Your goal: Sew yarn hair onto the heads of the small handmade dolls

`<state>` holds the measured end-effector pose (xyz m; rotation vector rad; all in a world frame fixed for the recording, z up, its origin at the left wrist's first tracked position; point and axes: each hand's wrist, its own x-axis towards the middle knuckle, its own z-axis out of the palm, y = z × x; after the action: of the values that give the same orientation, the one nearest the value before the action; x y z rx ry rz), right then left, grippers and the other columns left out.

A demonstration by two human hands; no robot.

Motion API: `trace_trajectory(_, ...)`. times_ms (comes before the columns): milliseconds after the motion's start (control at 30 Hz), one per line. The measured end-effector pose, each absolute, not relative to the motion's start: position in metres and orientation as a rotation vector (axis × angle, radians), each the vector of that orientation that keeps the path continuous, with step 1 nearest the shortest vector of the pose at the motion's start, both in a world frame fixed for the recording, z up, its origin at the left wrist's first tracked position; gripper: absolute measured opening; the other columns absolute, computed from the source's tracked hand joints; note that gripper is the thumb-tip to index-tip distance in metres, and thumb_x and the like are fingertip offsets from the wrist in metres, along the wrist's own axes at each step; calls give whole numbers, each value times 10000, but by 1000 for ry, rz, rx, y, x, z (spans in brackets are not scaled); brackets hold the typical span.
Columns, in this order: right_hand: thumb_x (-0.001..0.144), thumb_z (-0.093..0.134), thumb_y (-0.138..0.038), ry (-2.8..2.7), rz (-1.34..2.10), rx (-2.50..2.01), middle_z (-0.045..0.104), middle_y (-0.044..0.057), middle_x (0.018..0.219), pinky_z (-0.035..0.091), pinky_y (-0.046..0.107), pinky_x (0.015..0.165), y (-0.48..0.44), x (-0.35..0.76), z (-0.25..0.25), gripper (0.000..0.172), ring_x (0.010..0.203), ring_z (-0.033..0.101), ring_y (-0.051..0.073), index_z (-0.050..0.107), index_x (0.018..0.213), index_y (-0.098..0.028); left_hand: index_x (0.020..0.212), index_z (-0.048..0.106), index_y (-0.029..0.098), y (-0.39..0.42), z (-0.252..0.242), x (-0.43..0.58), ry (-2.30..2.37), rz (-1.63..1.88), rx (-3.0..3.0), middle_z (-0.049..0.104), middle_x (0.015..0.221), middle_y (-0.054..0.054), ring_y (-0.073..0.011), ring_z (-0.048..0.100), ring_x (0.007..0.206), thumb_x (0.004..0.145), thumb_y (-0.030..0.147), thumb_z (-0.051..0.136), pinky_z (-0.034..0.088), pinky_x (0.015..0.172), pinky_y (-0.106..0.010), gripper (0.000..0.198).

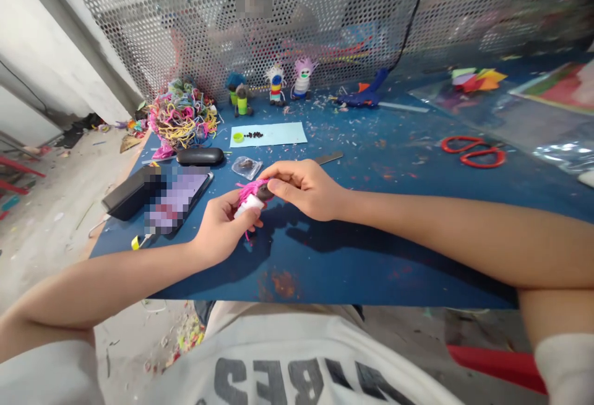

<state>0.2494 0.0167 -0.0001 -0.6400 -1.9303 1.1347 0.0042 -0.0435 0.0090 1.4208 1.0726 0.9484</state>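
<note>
- Carefully, you work on a pink-haired doll above the near part of a blue table, both forearms reaching in around it.
- Your left hand is closed narrow around the doll's white body, the thumb laid across it; your right hand pinches the dark brown end, beside the pink strands.
- The step in hand looks like pressing or adjusting that brown part, though your fingertips hide exactly what they do; the next move seems to call for a firm left hold and light right fingers, with loose strands kept clear.
- Left of the doll lies a phone; just beyond the doll, a small clear packet.
- Beyond the doll to the right, a metal strip shows past your right hand; red-handled scissors lie well apart on the same side.
- Farther beyond the doll, dark beads and a green cap sit on a pale blue paper.
- Farthest beyond the doll, a yarn heap stands left, four small figures nearer centre, a blue glue gun right.
</note>
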Motion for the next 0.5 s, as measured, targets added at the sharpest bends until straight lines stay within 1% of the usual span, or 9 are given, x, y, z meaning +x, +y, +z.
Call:
trace_trajectory(67,1174,735,-492,-1940,1142,-621,802,54,953,541,270,721,18,250,-1,374,795,670,154,836,1244,-138,1040,795,156,-41,9,3,1102,970,1448,798,783,-38,-154,707,682,894,456,917,556,638,-247,355)
trace_trajectory(133,1177,729,-475,-1957,1135,-596,775,36,926,513,259,692,18,251,-3,354,760,634,139,831,1250,-143,1016,779,162,-37,9,2,1095,975,1449,765,767,-20,-152,685,701,863,423,894,537,665,-248,323)
trace_trajectory(233,1168,720,-406,-1957,1093,-562,728,0,897,467,242,639,19,252,-8,320,694,582,113,793,1343,-149,966,743,172,-34,10,2,1014,973,1427,663,718,20,-125,586,661,886,465,884,466,654,-246,334)
trace_trajectory(300,1159,737,-385,-1959,1075,-522,725,-13,922,454,229,603,19,252,-12,359,657,568,96,749,1440,-161,966,727,172,-33,10,3,973,969,1413,645,732,22,-108,528,636,938,570,904,417,633,-247,436)
trace_trajectory(367,1162,773,-411,-1975,1050,-486,720,-27,924,433,215,561,19,252,-17,402,612,540,77,727,1483,-173,972,709,177,-32,8,3,962,962,1417,652,754,16,-98,493,615,965,746,919,392,608,-252,606)
trace_trajectory(433,1169,804,-461,-1988,1006,-474,712,-38,894,439,206,547,19,251,-20,412,598,542,73,742,1463,-179,976,706,182,-31,5,2,976,954,1453,648,753,18,-93,467,599,940,913,907,378,581,-254,759)
trace_trajectory(500,1173,822,-509,-1986,960,-475,693,-48,852,474,200,566,19,250,-24,424,612,569,80,763,1438,-183,950,716,183,-30,2,1,1012,949,1517,627,727,22,-96,462,597,908,1005,883,367,561,-256,840)
